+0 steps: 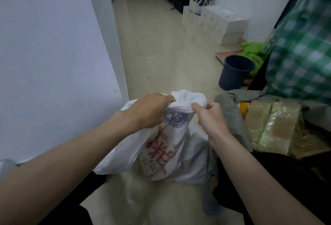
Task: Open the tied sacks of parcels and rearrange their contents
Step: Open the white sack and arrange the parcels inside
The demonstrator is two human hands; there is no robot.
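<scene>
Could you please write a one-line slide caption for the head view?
Both hands, left and right, grip the bunched neck of a white printed sack on the floor.

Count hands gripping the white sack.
2. Left hand grips the white sack neck on its left; right hand pinches it on the right.

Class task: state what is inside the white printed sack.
Nothing inside shows: the white sack is bunched closed at its neck, gripped by the left hand and right hand. Its contents stay covered.

Checked bag (pixel 304 45) cut off at right edge.
</scene>
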